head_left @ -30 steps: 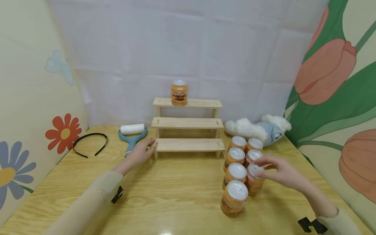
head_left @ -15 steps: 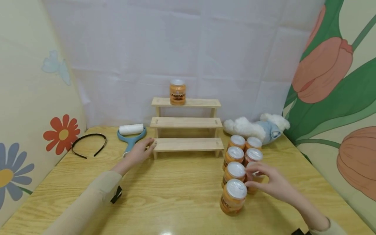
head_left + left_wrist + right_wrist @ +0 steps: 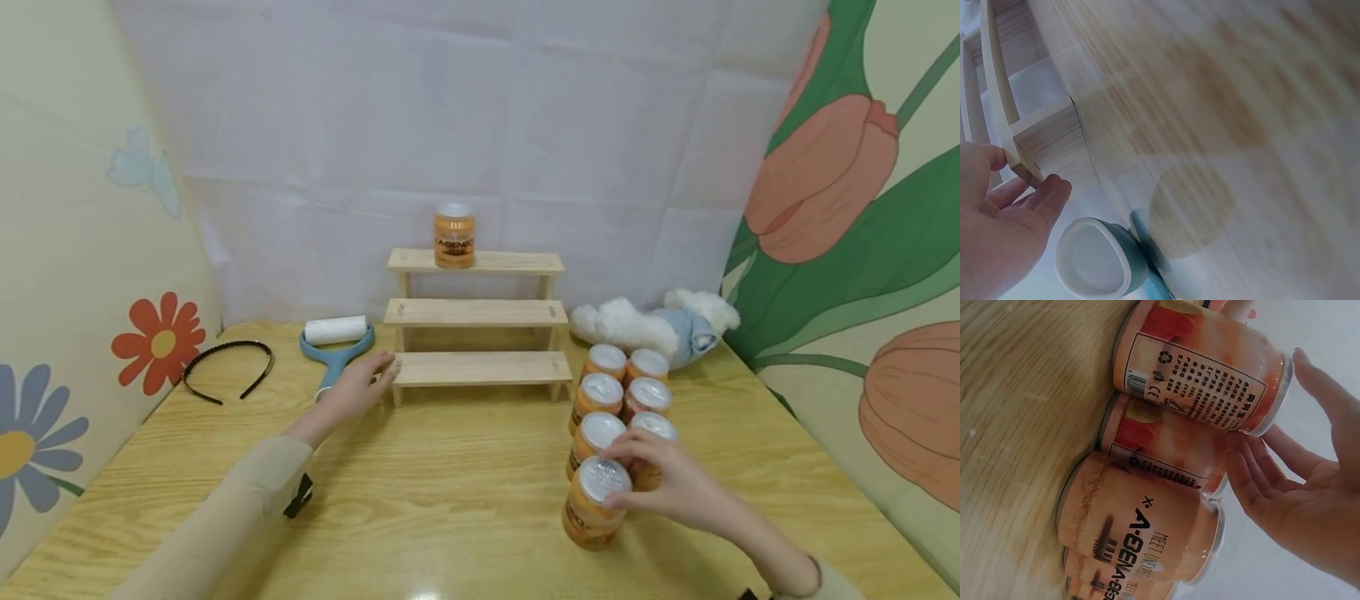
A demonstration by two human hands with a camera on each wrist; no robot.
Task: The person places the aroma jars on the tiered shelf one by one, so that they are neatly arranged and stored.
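Right wrist view: the right grip (image 3: pixel 1310 500) curls round the lid rim (image 3: pixel 1279 397) of the front can (image 3: pixel 1197 369) — can between thumb (image 3: pixel 1321 384) and fingers (image 3: pixel 1245 480) — standing upright on the table (image 3: pixel 435 483), clustered cans (image 3: pixel 600 392) just behind. The left grip (image 3: pixel 1007 228) pinches the wooden stand (image 3: pixel 480 367).

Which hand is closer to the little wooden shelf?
The left hand: it pinches the left end of the wooden shelf's bottom step. The right hand is farther, in front and to the right, at the top of the front can.
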